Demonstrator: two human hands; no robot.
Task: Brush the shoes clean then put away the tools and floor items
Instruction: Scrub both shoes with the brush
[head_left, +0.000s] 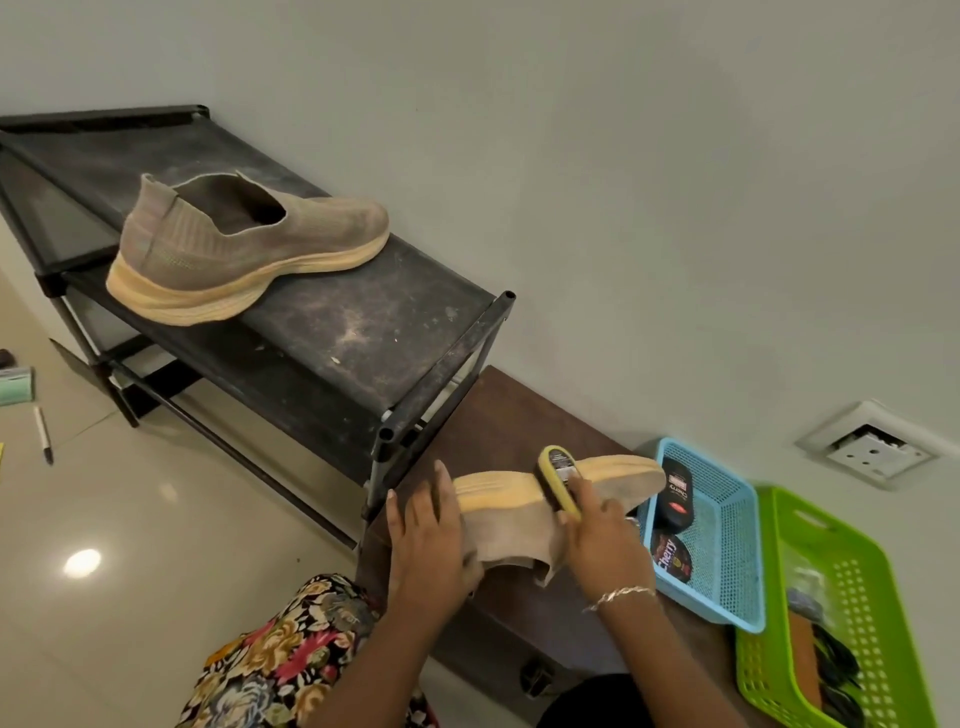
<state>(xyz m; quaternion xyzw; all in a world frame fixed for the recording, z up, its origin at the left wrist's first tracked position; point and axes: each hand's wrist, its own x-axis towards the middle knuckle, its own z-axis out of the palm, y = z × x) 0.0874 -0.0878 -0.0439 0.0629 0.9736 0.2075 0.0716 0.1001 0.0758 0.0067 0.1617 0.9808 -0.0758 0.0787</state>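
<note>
The shoe (519, 514) is gripped by the left hand (431, 545), yellow brush (558, 475) is clutched in the right hand (602, 530) on its sole, blue basket (732, 551) at 3 o'clock.

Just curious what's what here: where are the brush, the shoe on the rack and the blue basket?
brush (560, 466): head view, its labelled back.
shoe on the rack (244, 249): head view, its knit side.
blue basket (723, 543): head view, bare mesh floor.

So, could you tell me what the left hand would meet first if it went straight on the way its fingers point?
Probably the black shoe rack's near corner post: the left hand, holding the shoe, points its fingers that way across the brown bench. Depth is unclear.
</note>
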